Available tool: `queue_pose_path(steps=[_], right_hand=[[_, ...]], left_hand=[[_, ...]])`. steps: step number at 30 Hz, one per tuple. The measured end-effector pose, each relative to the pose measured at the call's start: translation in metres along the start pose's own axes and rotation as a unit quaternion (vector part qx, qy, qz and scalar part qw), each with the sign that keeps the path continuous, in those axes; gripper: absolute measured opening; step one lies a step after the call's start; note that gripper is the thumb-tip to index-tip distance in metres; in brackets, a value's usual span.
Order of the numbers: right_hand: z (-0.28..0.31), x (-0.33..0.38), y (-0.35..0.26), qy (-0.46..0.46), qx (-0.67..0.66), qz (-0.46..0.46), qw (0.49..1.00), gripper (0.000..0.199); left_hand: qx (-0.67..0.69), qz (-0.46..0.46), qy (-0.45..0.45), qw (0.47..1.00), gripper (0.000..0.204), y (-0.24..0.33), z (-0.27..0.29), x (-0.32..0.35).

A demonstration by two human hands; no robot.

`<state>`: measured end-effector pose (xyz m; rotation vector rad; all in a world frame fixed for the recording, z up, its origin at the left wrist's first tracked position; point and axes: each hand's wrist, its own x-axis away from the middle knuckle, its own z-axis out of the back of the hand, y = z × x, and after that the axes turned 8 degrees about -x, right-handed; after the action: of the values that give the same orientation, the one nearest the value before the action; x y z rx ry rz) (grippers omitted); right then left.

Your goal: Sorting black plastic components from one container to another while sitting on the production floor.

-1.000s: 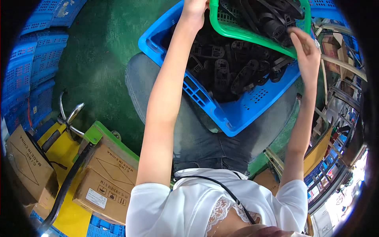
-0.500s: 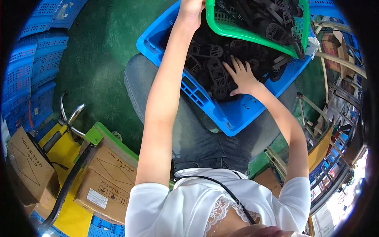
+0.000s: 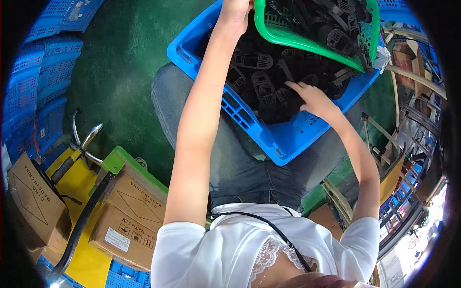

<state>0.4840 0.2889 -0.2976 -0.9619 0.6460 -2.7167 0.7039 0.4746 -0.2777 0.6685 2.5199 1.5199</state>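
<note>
A blue crate (image 3: 288,149) rests tilted across my lap, with many black slotted plastic parts (image 3: 263,89) in it. Over its far side sits a green basket (image 3: 293,44), holding more of the same black parts. My left hand (image 3: 236,14), cut off by the top edge, is closed on the basket's left rim. Above the crate's near right side is my right hand (image 3: 317,100), with its index finger stretched toward the pile and the thumb apart. A narrow black part (image 3: 285,70) stands by that fingertip; I cannot tell whether they touch.
Stacked blue crates (image 3: 53,72) line the left side. Cardboard boxes (image 3: 127,216) and a yellow surface (image 3: 86,259) with a black-handled metal bar lie at lower left. On the right are wooden poles (image 3: 418,79) and metal racks. Green floor shows between.
My right hand has drawn back to the right and nearer me, its spread fingers now partly folded. A narrow black part has come up by its fingertip. The green basket has shifted slightly right.
</note>
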Motion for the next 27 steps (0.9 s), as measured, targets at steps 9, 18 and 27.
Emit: queue_pose_path(steps=[9, 18, 27], right_hand=[[-0.001, -0.014, -0.046, 0.163, -0.145, 0.007, 0.976, 0.035], [-0.029, -0.050, -0.067, 0.218, -0.031, -0.016, 0.975, 0.044], [-0.033, -0.072, -0.070, 0.174, 0.103, -0.046, 0.978, 0.042]], left_hand=[[-0.014, 0.013, 0.007, 1.000, 0.021, 0.001, -0.001, 0.000], [-0.001, 0.003, 0.016, 1.000, 0.018, 0.001, 0.000, 0.000], [0.004, 0.012, 0.014, 1.000, 0.018, 0.001, -0.002, 0.000]])
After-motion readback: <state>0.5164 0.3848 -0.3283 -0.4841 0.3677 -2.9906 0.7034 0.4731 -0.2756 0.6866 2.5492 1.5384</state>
